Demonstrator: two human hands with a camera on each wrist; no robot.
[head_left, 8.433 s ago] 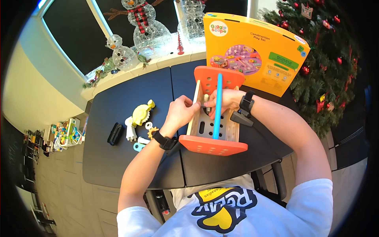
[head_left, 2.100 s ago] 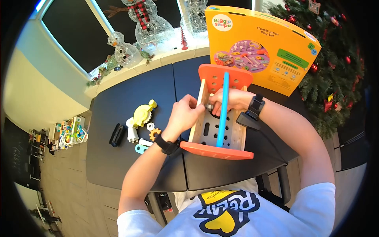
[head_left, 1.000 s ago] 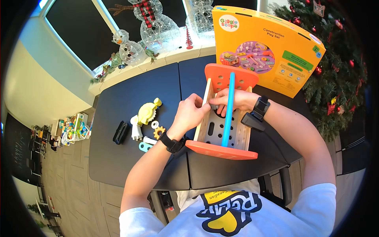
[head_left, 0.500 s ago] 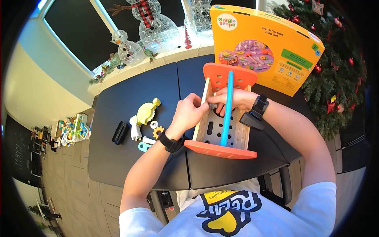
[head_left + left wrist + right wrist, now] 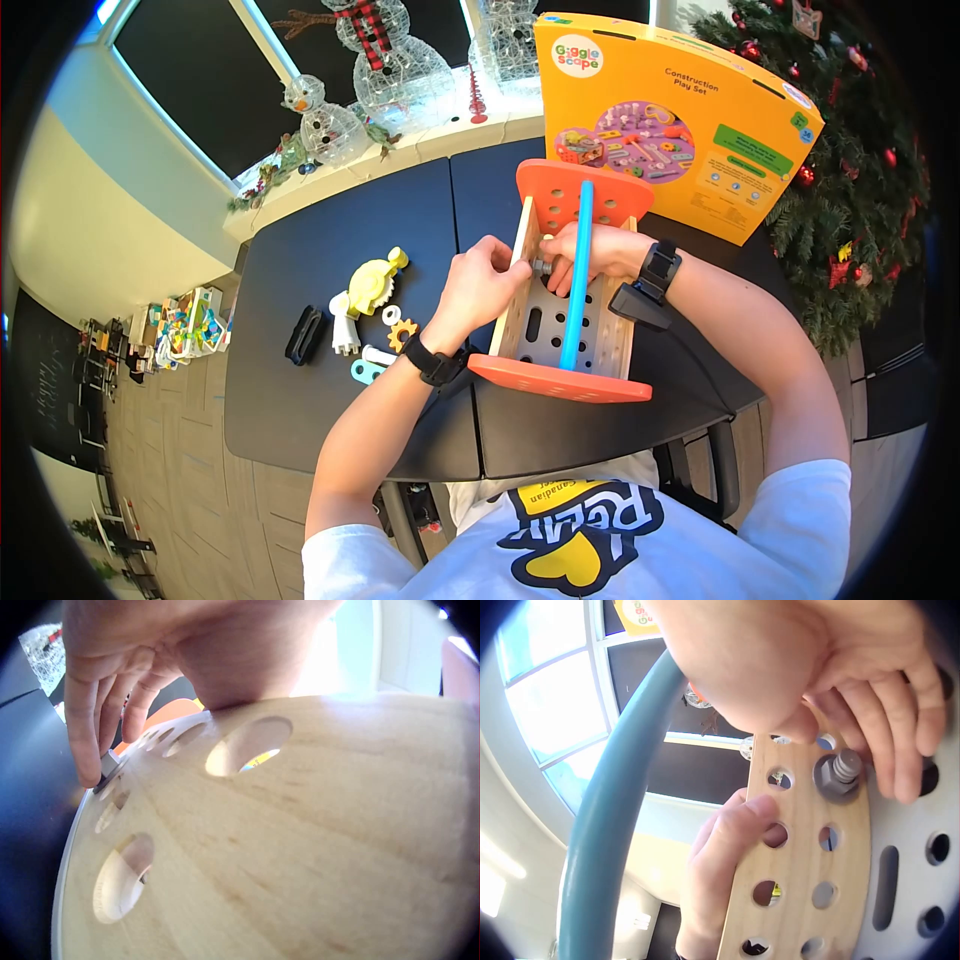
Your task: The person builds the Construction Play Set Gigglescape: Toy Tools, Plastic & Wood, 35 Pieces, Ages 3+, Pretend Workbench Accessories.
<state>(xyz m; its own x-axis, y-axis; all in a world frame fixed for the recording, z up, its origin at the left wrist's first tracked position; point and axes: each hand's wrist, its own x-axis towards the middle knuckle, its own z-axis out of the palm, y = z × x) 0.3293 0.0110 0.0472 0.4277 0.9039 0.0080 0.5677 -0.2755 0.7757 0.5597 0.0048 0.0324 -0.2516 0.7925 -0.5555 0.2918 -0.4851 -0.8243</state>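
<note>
A toy toolbox with pale wooden sides [image 5: 510,320], orange ends [image 5: 560,380] and a blue bar handle [image 5: 577,300] stands on the table. A grey toy bolt [image 5: 846,763] pokes through one side panel, with a grey hexagonal nut [image 5: 832,778] on its threaded end inside the box. My left hand [image 5: 480,290] grips that panel: its thumb lies over the top edge, and a fingertip touches a grey piece [image 5: 111,761] on the outer face. Inside the box, my right hand [image 5: 595,252] has its fingers extended close beside the nut, thumb apart from it.
Left on the black table [image 5: 300,420] lie a yellow toy saw piece [image 5: 372,285], a white piece [image 5: 344,325], an orange gear [image 5: 402,334], a light-blue strip [image 5: 366,372] and a black case [image 5: 305,335]. A yellow play-set box [image 5: 690,120] stands behind the toolbox.
Earlier the right fingers worked around the bolt and nut inside the panel; now the nut shows more openly beside them. The left hand has stayed at the panel. The toolbox has barely moved.
</note>
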